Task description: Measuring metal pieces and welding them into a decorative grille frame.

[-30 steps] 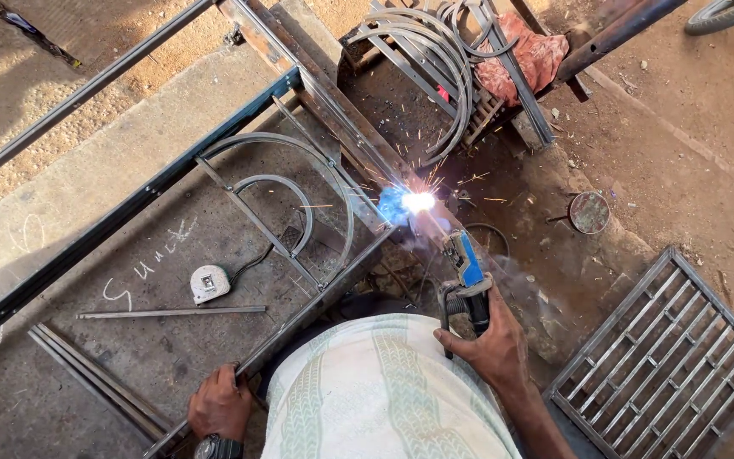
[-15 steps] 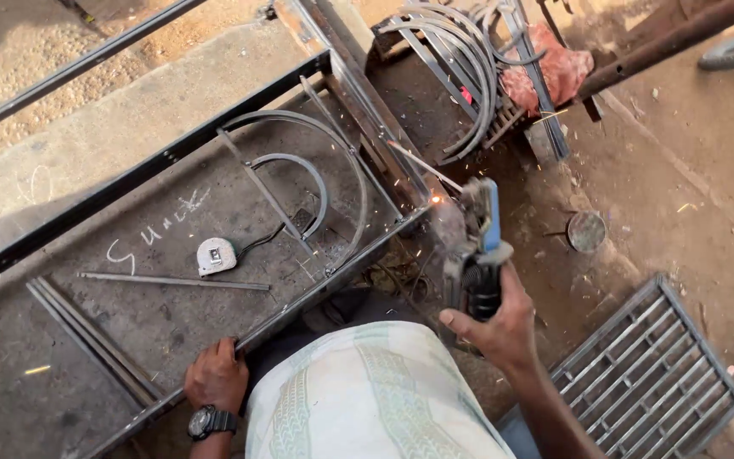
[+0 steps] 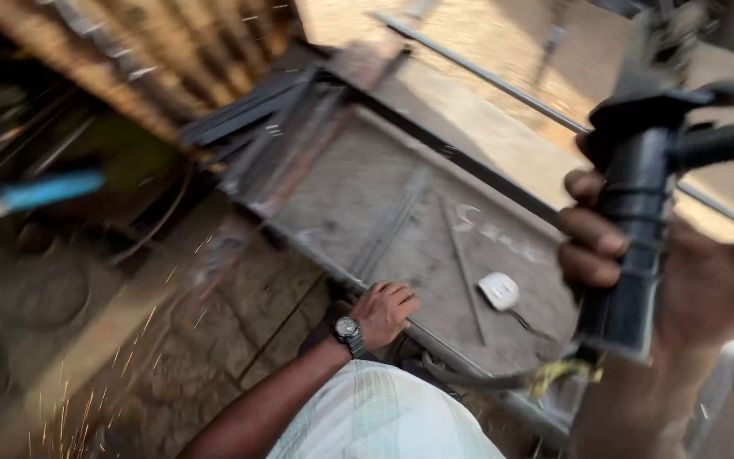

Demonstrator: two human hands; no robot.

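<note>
Up close, right hand [image 3: 681, 280] grips ribbed black handle [image 3: 635, 221]; left hand [image 3: 384, 313] on steel frame [image 3: 435, 340].

One head-worn camera looks steeply down, tilted and blurred. The right hand [image 3: 639, 255] fills the near right edge, very close to the lens; the left hand [image 3: 386, 313] sits lower centre, farther off, with the metal frame [image 3: 401, 204] beyond it.

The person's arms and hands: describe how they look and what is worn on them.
Both forearms are bare, with no sleeves reaching them and no gloves on the hands. The left hand has a wristwatch at the wrist, with a round pale dial and a dark metal band. The right hand appears close to the camera and blurred; no ring, strap or covering can be seen on it.
</note>
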